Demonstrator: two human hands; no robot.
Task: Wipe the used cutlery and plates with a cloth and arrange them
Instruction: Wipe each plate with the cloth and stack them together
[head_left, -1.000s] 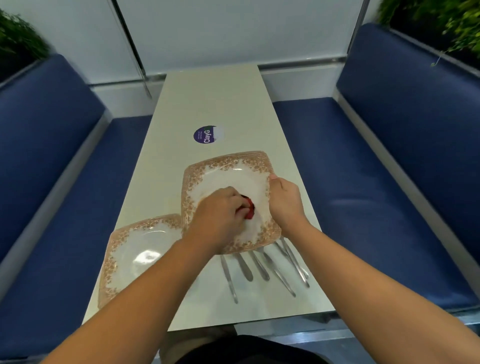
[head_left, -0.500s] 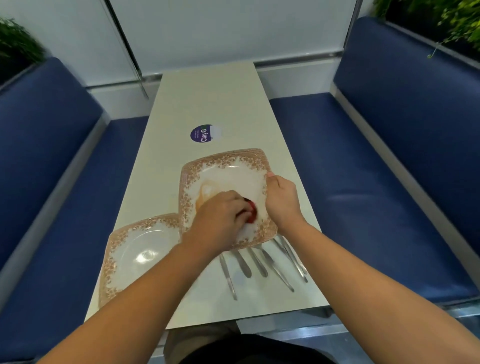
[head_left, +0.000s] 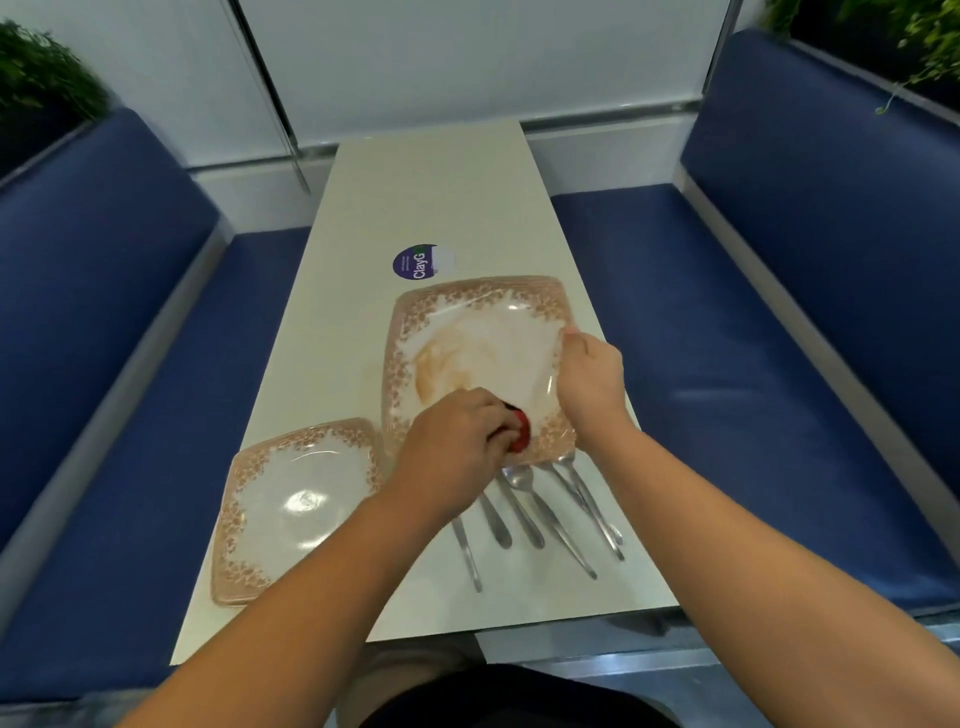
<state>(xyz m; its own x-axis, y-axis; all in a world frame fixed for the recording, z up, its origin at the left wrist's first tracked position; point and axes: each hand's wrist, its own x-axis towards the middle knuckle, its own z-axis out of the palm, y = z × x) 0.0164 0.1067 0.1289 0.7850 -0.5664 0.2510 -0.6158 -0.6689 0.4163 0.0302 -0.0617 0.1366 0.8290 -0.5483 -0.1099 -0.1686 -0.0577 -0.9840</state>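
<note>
Over the last second the left hand (head_left: 457, 452) has drawn back from the middle of the square patterned plate (head_left: 470, 292) to its near edge. That has uncovered a brownish smear (head_left: 441, 369) across the left part of the plate's white face. The smear is thin and streaked, which suggests the wiping is loosening the residue but has not cleared it, so this plate probably needs more passes before it can be set aside. The left hand's fingers are curled tight over a red cloth (head_left: 520, 440). Only a small bunch of it shows at the fingertips, pressed down on the plate's near border. The right hand (head_left: 589, 384) pinches the plate's right rim, thumb on the upper face, steadying it flat on the pale table (head_left: 426, 182). The soiled area therefore lies just beyond and left of the cloth, away from the person, while the holding hand sits on the opposite side, apart from the smear. A second matching plate (head_left: 236, 525) lies just beside the first at its near left corner and looks clean and glossy. Several pieces of steel cutlery (head_left: 524, 514) fan out on the table below the plate's near edge, untouched by either hand. A round purple sticker (head_left: 422, 262) sits just beyond the plate.
</note>
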